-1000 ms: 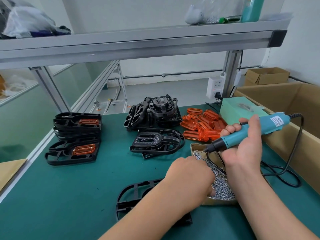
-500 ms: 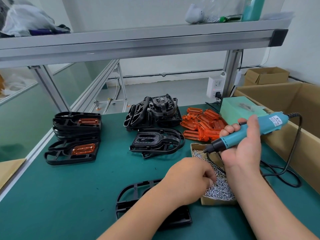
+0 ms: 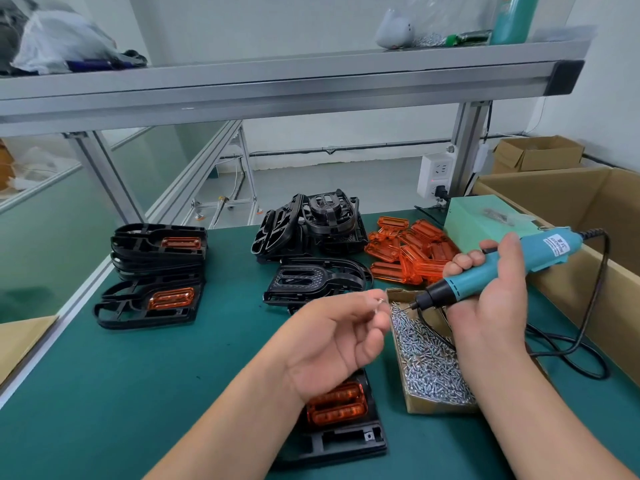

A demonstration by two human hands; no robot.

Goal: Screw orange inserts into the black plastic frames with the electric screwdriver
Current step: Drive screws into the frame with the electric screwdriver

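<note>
My right hand [image 3: 491,299] grips the teal electric screwdriver [image 3: 498,268], its black tip pointing left over the cardboard screw box [image 3: 433,403]. My left hand [image 3: 332,344] is raised palm-up and pinches a small silver screw [image 3: 379,303] between fingertips, just left of the driver tip. Beneath my left wrist lies a black plastic frame [image 3: 346,441] with an orange insert [image 3: 337,403] seated in it. A pile of loose orange inserts [image 3: 405,251] lies at the back.
Finished frames with orange inserts are stacked at the left [image 3: 156,271]. Bare black frames are heaped at the back centre [image 3: 311,226], one lying flat [image 3: 311,282]. A mint green box [image 3: 485,216] and large cardboard cartons [image 3: 571,216] line the right. The driver's black cord [image 3: 571,362] loops on the mat.
My left hand rose out of the screw box, turned palm-up and now pinches a screw. This uncovered the orange insert in the near frame. The right hand and screwdriver barely moved.
</note>
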